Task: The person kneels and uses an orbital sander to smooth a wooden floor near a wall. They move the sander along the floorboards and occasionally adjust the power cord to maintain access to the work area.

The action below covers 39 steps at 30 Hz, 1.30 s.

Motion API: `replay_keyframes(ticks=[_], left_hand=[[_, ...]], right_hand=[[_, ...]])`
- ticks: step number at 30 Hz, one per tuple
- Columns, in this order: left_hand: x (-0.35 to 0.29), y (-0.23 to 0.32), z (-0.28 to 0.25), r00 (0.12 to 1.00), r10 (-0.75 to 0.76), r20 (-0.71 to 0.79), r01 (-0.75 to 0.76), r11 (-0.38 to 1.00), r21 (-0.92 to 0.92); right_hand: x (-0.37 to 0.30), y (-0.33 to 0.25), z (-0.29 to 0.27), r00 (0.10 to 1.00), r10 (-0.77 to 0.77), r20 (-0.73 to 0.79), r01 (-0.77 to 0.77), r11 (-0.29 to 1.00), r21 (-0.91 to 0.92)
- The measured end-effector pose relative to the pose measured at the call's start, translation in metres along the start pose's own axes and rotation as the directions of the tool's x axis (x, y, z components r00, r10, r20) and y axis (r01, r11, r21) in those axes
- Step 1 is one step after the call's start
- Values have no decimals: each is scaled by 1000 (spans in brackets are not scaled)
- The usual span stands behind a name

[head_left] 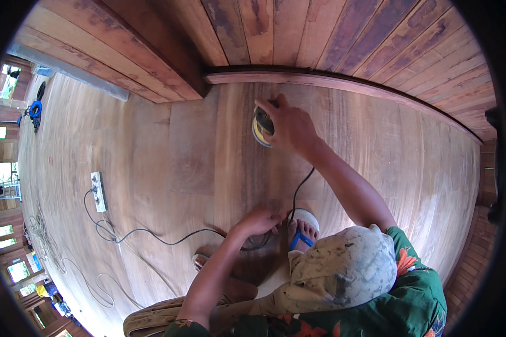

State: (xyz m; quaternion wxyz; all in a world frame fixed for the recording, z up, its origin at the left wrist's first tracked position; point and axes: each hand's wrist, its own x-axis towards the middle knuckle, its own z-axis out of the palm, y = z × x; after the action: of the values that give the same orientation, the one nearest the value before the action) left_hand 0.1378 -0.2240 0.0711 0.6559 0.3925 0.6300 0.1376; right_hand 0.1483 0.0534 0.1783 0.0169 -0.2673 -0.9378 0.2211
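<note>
My right hand (291,124) is wrapped over the top of a sander (261,127) with a black body and yellow lower part, which rests on the wooden floor near the wall. From it a black power cord (296,194) runs back toward my right foot. My left hand (260,222) is low beside that foot, its fingers closed around the cord; the fingertips are slightly blurred. Loose loops of cord lie under my left wrist, and the cord continues left to a white power strip (99,192).
A plank wall with a base strip (343,82) runs across the far side, with a wooden post (168,62) at its left. My sandalled right foot (303,233) and bent knee (343,264) are close by. Pale cable (98,292) trails at left; blue-and-black gear (35,109) lies farther off.
</note>
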Motion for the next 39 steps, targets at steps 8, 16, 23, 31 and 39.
replay_keyframes(ticks=[8,16,23,31,39], left_hand=[[3,2,32,960,-232,156,255,955,-151],[3,0,30,977,-183,114,204,955,-216],[2,3,28,981,-186,57,186,982,-11],[0,6,31,987,-154,42,158,982,-100],[10,-10,38,992,-123,7,123,992,-16]], right_hand=[[-44,-18,12,998,-48,36,47,997,54],[-13,-5,7,999,-11,-38,13,999,47],[30,13,1,996,25,-81,-24,1000,15],[62,31,-4,991,14,-130,-19,999,-38],[51,35,-4,988,-5,-152,0,1000,-31]])
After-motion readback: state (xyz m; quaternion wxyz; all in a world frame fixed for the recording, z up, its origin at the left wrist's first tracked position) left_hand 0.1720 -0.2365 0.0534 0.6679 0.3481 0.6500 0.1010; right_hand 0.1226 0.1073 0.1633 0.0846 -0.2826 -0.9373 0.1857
